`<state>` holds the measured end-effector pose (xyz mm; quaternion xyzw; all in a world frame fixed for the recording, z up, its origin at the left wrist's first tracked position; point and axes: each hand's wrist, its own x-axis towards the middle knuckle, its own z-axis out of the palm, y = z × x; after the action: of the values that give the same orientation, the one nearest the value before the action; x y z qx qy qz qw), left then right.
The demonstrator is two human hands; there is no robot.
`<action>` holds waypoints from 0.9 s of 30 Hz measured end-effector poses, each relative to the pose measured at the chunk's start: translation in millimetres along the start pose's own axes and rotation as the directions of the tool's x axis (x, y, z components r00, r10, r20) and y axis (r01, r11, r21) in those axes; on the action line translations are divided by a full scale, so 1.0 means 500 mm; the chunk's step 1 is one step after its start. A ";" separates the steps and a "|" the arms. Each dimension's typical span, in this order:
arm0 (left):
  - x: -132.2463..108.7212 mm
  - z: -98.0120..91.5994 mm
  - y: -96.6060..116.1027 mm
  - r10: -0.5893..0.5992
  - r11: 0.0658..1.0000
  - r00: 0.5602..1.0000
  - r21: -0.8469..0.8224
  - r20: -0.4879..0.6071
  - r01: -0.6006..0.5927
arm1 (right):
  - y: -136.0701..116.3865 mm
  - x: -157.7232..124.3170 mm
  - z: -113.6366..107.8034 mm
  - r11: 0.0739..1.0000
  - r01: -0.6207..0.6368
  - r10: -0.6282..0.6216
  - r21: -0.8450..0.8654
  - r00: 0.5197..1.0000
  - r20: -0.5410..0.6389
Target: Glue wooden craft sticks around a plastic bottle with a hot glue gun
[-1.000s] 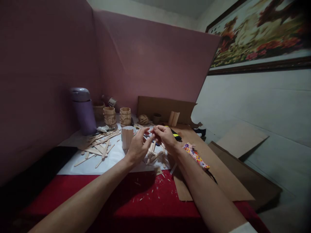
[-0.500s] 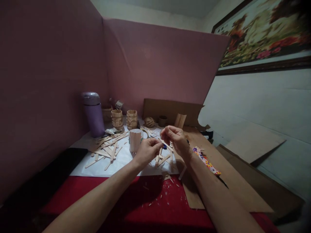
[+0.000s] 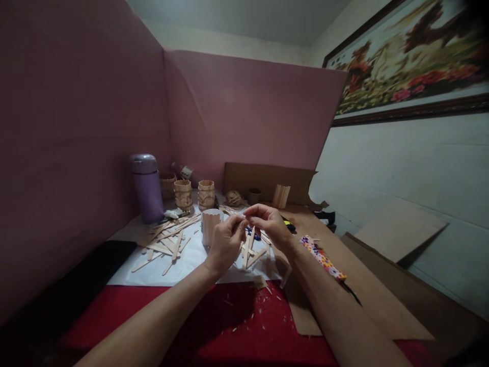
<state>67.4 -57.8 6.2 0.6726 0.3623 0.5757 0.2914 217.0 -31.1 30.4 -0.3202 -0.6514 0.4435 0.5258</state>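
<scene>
My left hand [image 3: 225, 243] and my right hand [image 3: 269, 224] meet above the white sheet [image 3: 191, 257], fingers pinched together on a small pale stick piece [image 3: 241, 217] held between them. Below them lie several loose craft sticks [image 3: 252, 252]. A cup clad in craft sticks [image 3: 211, 226] stands just left of my left hand. More sticks [image 3: 168, 239] are scattered further left on the sheet.
A purple flask [image 3: 147, 187] stands at the back left beside two stick-built cups [image 3: 194, 193], a twine ball [image 3: 233, 198] and a small bundle of sticks [image 3: 281, 195]. Flat cardboard [image 3: 344, 285] with a flower-patterned tool [image 3: 323, 257] lies right. Red cloth [image 3: 237, 326] covers the near table.
My hands, apart half a second ago, have come together again, pinching the small piece between them. The view shifted slightly.
</scene>
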 end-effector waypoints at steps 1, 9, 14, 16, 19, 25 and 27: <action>-0.001 0.000 0.003 0.032 0.999 0.999 0.016 -0.018 -0.032 | -0.001 0.000 0.001 1.000 0.008 -0.008 -0.007 1.000 0.020; 0.000 -0.008 0.013 0.062 0.929 0.987 0.370 -0.146 -0.004 | -0.006 -0.014 0.030 0.912 0.304 -0.258 -0.276 0.947 0.190; 0.011 -0.026 0.010 0.251 0.862 0.957 0.484 -0.149 -0.150 | 0.001 -0.011 0.033 0.891 0.347 -0.305 -0.292 0.935 0.182; 0.016 -0.030 0.011 0.287 0.906 0.941 0.371 -0.180 -0.205 | 0.000 -0.006 0.027 0.951 0.263 -0.247 -0.165 0.963 0.110; 0.020 -0.031 0.013 0.271 0.951 0.929 0.222 -0.252 -0.217 | -0.013 -0.002 0.016 0.990 0.141 -0.142 -0.025 0.989 -0.031; 0.023 -0.030 0.026 0.208 0.955 0.954 -0.167 -0.217 -0.246 | -0.029 -0.003 0.004 0.991 0.034 -0.009 0.132 0.983 -0.184; 0.025 -0.033 0.039 0.173 0.911 0.975 -0.354 -0.137 -0.211 | -0.024 -0.001 0.005 0.994 -0.021 0.037 0.111 0.989 -0.143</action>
<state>55.3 -59.0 31.9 0.6084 0.1951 0.6927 0.3346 215.1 -36.9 40.8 -0.3320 -0.5814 0.4617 0.5819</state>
